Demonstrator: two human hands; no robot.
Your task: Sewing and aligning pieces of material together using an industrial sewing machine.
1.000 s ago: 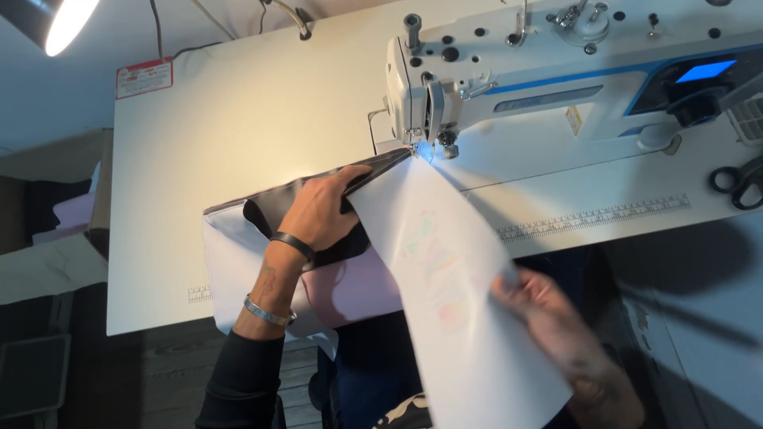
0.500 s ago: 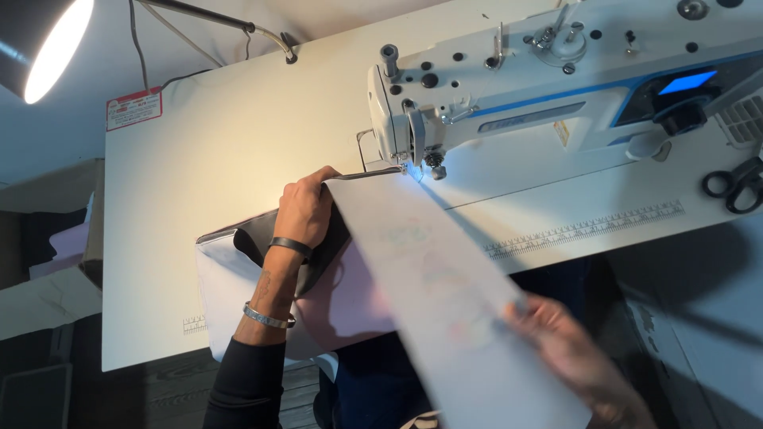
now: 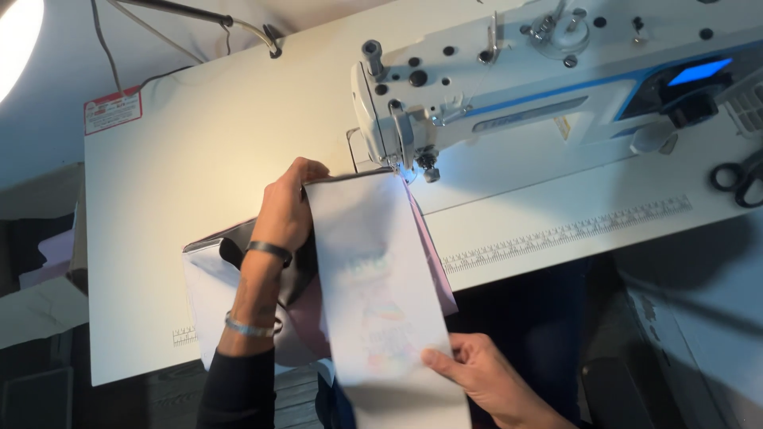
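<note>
A long white fabric strip (image 3: 373, 270) with a faint coloured print runs from the needle of a white sewing machine (image 3: 509, 79) down towards me. My left hand (image 3: 286, 210) presses flat on the strip's left edge, just left of the presser foot (image 3: 425, 165). My right hand (image 3: 477, 377) pinches the near end of the strip between thumb and fingers. Under the strip lies a pink and dark fabric piece (image 3: 262, 294), hanging over the table's front edge.
The white sewing table (image 3: 183, 159) carries a printed ruler (image 3: 564, 232) along its front edge. Black scissors (image 3: 739, 179) lie at the far right. A lamp (image 3: 16, 24) shines at the top left, on a thin arm.
The strip has swung from slanting right to lying nearly straight towards me. My left hand has slid up closer to the needle, and my right hand has come in under the strip's near end.
</note>
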